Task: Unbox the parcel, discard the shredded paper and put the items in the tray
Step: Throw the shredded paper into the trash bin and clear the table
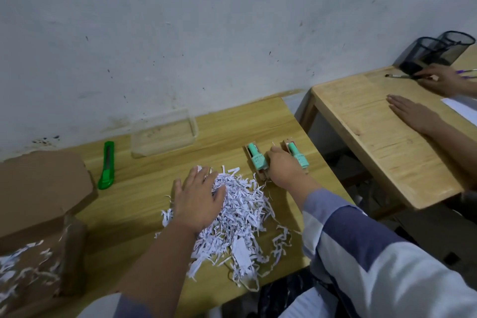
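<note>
Starting at your left, the opened cardboard box point(38, 204) holds stray paper strips; beside it lie a green utility knife point(107, 166) and the clear plastic tray point(165, 131), near the wall. Your left hand point(197, 199), fingers spread flat, presses the fluffy white shredded paper point(242, 217) heaped on the wooden table point(134, 204). Your right hand point(284, 166) rests between two mint-green bottles point(255, 159) in tan card sleeves; its finger state you cannot tell.

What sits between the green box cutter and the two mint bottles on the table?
In the head view, the clear tray, nothing in it, stands between the box cutter and the mint bottles, set back toward the wall. Nearer, the tabletop is bare.
</note>
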Motion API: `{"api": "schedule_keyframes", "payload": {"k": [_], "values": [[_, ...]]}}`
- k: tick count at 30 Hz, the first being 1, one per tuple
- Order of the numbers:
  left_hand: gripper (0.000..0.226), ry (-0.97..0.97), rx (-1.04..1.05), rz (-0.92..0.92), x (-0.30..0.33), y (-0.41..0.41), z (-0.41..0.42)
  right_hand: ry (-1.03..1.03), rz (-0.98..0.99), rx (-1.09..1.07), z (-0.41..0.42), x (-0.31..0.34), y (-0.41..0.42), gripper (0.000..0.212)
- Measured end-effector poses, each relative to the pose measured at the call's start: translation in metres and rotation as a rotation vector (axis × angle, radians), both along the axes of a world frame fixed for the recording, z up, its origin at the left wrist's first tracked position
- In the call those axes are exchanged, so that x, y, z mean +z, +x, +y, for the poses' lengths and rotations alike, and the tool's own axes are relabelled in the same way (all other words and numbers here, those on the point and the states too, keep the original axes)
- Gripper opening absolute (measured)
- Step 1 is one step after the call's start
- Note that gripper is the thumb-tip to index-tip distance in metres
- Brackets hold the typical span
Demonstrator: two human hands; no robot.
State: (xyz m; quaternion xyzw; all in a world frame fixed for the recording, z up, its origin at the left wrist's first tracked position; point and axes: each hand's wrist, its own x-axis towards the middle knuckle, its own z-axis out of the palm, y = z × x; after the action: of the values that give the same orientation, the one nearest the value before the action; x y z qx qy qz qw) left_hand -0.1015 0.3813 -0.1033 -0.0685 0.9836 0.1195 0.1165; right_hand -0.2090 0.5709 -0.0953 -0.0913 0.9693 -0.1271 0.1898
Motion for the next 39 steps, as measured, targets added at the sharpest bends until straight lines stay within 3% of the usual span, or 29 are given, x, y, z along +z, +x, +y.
{"api": "schedule_keyframes", "payload": {"k": [8, 13, 16, 19, 22, 27, 31, 34, 39], "values": [[0.061, 0.07, -0.039, -0.011, -0.001, 0.024, -0.005, -0.116, 0.009, -0.093, 0.012, -0.008, 0.081, 0.059], [0.072, 0.127, -0.123, 0.0, 0.005, 0.046, -0.023, -0.213, 0.055, -0.073, 0.008, -0.013, 0.135, 0.048], [0.094, 0.15, -0.212, 0.021, 0.003, 0.064, -0.042, -0.221, 0.008, -0.029, -0.002, -0.018, 0.161, 0.059], [0.087, 0.169, -0.284, 0.019, 0.0, 0.082, -0.057, -0.178, 0.023, -0.002, -0.02, -0.026, 0.175, 0.076], [0.079, 0.143, -0.301, 0.053, -0.009, 0.095, -0.066, -0.132, 0.07, 0.033, -0.039, -0.035, 0.178, 0.088], [0.083, 0.095, -0.287, 0.095, -0.029, 0.096, -0.075, -0.187, 0.145, 0.079, -0.063, -0.038, 0.157, 0.072], [0.103, 0.114, -0.251, 0.099, -0.03, 0.08, -0.083, -0.335, 0.086, 0.143, -0.066, -0.023, 0.129, 0.077], [0.126, 0.152, -0.29, 0.049, -0.028, 0.071, -0.089, -0.326, 0.01, 0.208, -0.065, -0.017, 0.121, 0.078], [0.123, 0.167, -0.326, 0.131, -0.044, 0.066, -0.088, -0.244, 0.163, 0.277, -0.066, -0.042, 0.135, 0.081]]}}
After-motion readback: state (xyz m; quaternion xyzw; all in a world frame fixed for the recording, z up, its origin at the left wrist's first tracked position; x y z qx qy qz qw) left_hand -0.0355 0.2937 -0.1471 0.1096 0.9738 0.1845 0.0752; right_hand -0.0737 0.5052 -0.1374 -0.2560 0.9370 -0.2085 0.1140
